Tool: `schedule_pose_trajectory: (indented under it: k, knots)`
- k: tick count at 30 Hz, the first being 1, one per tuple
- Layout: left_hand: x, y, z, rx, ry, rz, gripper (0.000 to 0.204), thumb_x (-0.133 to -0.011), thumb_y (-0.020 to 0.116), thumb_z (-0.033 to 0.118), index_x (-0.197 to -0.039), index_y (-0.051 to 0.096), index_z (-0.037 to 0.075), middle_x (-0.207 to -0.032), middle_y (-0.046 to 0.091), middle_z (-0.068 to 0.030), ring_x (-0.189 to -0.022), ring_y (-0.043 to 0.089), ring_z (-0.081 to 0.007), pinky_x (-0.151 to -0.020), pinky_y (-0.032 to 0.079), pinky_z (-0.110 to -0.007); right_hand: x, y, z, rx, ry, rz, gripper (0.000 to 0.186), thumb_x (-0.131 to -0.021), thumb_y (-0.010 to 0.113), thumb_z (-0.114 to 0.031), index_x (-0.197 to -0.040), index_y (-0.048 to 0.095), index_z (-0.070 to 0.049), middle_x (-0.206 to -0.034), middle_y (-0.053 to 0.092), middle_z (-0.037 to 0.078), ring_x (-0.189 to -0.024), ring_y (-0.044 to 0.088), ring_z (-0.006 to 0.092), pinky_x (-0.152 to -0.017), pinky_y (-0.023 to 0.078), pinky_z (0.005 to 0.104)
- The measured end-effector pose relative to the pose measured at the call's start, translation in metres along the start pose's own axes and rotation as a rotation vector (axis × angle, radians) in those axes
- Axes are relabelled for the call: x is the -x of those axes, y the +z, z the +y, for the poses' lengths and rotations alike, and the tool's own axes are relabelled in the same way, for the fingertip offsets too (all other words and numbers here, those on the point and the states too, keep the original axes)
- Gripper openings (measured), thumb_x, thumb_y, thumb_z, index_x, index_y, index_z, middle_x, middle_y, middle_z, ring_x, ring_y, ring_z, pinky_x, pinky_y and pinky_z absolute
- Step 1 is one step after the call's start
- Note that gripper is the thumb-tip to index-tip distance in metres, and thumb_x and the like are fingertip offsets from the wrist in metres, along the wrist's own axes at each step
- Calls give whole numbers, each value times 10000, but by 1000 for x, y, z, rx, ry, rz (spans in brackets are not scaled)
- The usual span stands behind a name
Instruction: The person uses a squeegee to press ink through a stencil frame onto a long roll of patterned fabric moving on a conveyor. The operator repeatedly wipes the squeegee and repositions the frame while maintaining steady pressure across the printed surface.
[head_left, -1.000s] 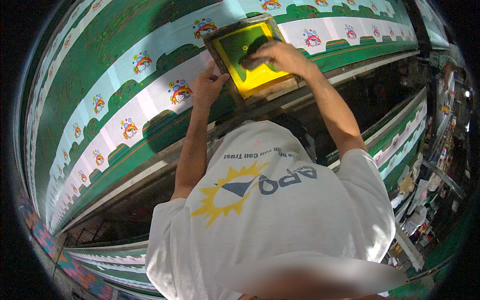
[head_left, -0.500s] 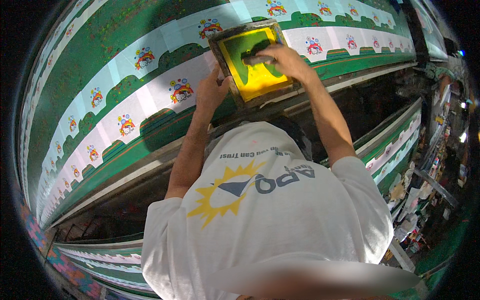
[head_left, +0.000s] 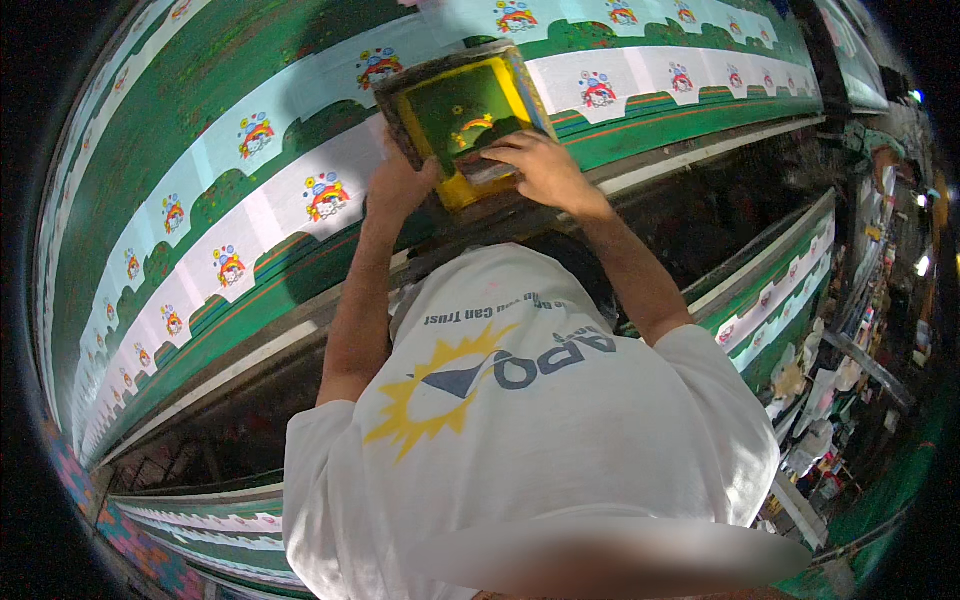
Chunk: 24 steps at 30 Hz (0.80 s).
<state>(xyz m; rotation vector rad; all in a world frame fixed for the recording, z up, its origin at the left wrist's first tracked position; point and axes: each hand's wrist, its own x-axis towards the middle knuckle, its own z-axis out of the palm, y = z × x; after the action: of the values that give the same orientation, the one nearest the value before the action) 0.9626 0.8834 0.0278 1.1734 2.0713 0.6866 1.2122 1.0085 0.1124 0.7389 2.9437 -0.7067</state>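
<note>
A framed printing screen (head_left: 393,98) with green mesh and yellow ink sits over a row of white cut panels (head_left: 567,80) printed with cartoon rainbow motifs, on a long green table. My left hand (head_left: 398,180) is closed on the left side of the frame, its fingertips partly hidden. My right hand (head_left: 542,175) grips a dark squeegee (head_left: 480,168) near the lower part of the mesh, where yellow ink is banded. A small rainbow design shows through the middle of the screen.
More printed panel rows (head_left: 250,140) run along the table (head_left: 160,120), edged by a pale rail (head_left: 660,170). A second table (head_left: 765,270) lies below right beyond a dark gap. Cluttered items (head_left: 860,360) fill the far right. A white T-shirt fills the lower middle.
The screen has moved a little leftward in view, along with both hands. The squeegee has come down toward the lower edge, uncovering the small design. The screen now lies in more shadow.
</note>
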Motion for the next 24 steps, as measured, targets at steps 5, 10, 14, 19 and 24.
schedule_pose_trajectory:
  k: [5,10,14,19,24]
  knots:
    - [7,-17,28,39,102,41,906,-991,725,288,-1689,218,11,-1370,685,-362,-1226,688,-539,-1033,572,-566,0,-1,15,-30,-46,25,694,-736,771,1,-1407,723,-171,-1372,711,100,-1288,655,353,-1109,546,484]
    - [1,11,84,-52,-100,15,990,-945,724,282,-1696,167,-44,-1212,726,-381,-1104,725,-549,-959,593,-574,18,-20,63,-122,-25,38,683,-733,754,11,-1396,731,-154,-1337,721,121,-1268,656,367,-1114,534,487]
    - [-24,60,138,-81,-116,15,1067,-927,736,368,-1707,139,-48,-1109,752,-374,-1024,739,-558,-910,605,-588,50,-53,124,-82,-30,59,674,-742,709,45,-1388,740,-144,-1331,725,138,-1272,654,376,-1111,539,482]
    - [-51,120,195,-128,-105,27,1095,-939,737,430,-1713,119,-37,-1056,768,-354,-980,755,-538,-868,618,-581,86,-81,196,-89,-29,120,634,-767,689,70,-1371,746,-112,-1326,725,142,-1263,660,367,-1101,551,478]
    - [-68,150,211,-145,-75,58,1074,-934,740,443,-1724,157,8,-1073,773,-346,-991,756,-533,-865,610,-591,97,-85,237,-105,-51,125,615,-761,727,54,-1357,742,-100,-1316,720,138,-1252,659,367,-1086,556,481]
